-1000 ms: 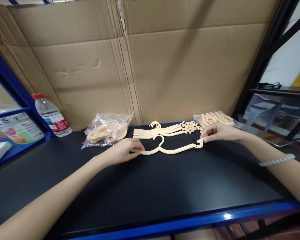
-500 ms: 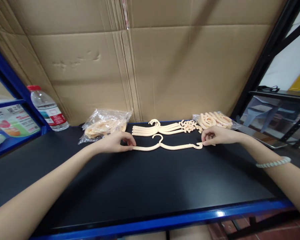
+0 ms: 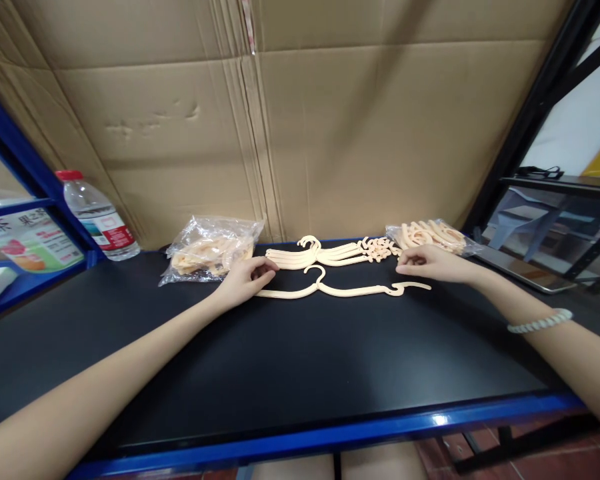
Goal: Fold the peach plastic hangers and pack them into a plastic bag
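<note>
A cream plastic hanger (image 3: 355, 291) lies flat on the black tabletop, its hook (image 3: 316, 272) pointing to the back and a small clip-like hook piece (image 3: 397, 289) at its right end. My left hand (image 3: 247, 277) hovers over the hanger's left end and hides the tip; its fingers are loosely bent, with nothing visible in them. Slightly behind the right end is my right hand (image 3: 430, 261), apart from the hanger, fingers loosely curved and holding nothing that I can see. Behind lie a row of stacked hangers (image 3: 293, 259) and a pile of small hook pieces (image 3: 377, 249).
A clear bag of cream parts (image 3: 213, 250) sits back left, another bag of parts (image 3: 433, 235) back right. A water bottle (image 3: 100, 220) stands at the far left. Cardboard (image 3: 380, 133) walls the back; a blue edge (image 3: 330, 433) runs along the front.
Both hands have let go of the hanger's ends. They have risen and moved back a little, baring the hanger's right arm. The hanger stays on the table.
</note>
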The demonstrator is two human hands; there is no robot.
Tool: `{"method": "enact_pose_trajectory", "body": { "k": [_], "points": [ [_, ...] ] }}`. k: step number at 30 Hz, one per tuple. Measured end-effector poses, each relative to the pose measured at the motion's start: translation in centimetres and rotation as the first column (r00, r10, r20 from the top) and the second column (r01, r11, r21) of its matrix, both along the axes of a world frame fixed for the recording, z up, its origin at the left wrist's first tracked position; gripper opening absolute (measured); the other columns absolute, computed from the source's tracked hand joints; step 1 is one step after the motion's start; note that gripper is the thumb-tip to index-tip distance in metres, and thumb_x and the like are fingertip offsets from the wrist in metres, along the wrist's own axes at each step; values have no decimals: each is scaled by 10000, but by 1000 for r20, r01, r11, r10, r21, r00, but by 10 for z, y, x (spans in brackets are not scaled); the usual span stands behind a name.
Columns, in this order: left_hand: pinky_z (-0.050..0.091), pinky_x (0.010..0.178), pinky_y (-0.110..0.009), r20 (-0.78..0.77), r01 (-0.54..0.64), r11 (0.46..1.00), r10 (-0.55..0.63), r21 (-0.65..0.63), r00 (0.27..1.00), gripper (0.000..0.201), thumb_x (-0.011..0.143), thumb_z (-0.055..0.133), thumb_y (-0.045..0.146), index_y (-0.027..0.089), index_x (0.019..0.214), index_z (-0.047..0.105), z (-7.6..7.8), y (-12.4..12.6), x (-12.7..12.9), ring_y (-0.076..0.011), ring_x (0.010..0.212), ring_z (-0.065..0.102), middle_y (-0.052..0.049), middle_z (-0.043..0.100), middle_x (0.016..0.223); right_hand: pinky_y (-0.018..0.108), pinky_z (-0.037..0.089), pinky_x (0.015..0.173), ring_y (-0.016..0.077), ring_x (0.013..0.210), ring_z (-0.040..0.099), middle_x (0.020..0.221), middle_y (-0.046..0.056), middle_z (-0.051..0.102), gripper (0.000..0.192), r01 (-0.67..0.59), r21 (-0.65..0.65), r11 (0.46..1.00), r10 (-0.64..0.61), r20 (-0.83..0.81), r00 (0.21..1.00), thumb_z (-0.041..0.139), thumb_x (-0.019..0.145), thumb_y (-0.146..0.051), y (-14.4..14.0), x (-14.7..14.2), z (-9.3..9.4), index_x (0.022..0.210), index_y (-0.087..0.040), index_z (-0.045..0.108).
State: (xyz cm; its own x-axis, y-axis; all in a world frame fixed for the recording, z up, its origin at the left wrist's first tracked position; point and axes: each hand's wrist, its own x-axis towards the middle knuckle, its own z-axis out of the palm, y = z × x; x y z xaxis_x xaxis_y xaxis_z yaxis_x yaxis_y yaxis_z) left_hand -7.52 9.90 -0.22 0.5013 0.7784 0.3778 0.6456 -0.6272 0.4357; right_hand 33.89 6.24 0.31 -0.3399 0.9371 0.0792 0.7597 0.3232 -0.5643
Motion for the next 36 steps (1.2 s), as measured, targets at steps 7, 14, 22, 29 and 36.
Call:
{"method": "enact_pose_trajectory", "body": {
  "k": [7,14,22,29,36],
  "points": [
    [473,631,-279,11,-3,997,2,79,1000,194,844,491,292,166,904,625,-1,-1,1,-174,758,602,-51,656,848,276,402,586,142,603,521,649,16,590,288,80,120,990,-74,-53,996,541,777,-445,9,-1,-15,732,-170,614],
    [478,614,-274,-9,27,994,-26,108,1000,183,835,502,276,166,912,626,-3,-1,2,-162,718,596,-40,646,810,270,396,560,139,568,518,612,13,585,254,93,144,985,-94,-4,996,525,774,-404,6,-7,-13,718,-174,616],
    [483,608,-271,-35,23,985,-18,171,999,172,827,497,268,174,904,619,-5,1,1,-169,737,607,-40,661,837,243,401,513,129,516,540,582,12,614,235,64,264,962,-90,87,992,505,796,-348,10,-9,-19,701,-178,636],
    [501,779,-359,-59,0,965,16,262,998,199,842,460,256,180,928,622,0,13,5,-221,895,618,-80,665,945,301,443,586,193,629,589,675,54,646,172,95,492,865,-190,148,971,501,812,-239,21,-8,-21,784,-172,657],
    [475,910,-407,-143,54,968,-19,243,990,241,821,484,280,177,949,659,-5,25,14,-250,994,620,-98,683,1037,444,437,936,279,1052,570,1090,117,665,273,-69,596,800,-93,238,967,493,857,-162,40,-11,-27,1083,-175,646]
  ]
}}
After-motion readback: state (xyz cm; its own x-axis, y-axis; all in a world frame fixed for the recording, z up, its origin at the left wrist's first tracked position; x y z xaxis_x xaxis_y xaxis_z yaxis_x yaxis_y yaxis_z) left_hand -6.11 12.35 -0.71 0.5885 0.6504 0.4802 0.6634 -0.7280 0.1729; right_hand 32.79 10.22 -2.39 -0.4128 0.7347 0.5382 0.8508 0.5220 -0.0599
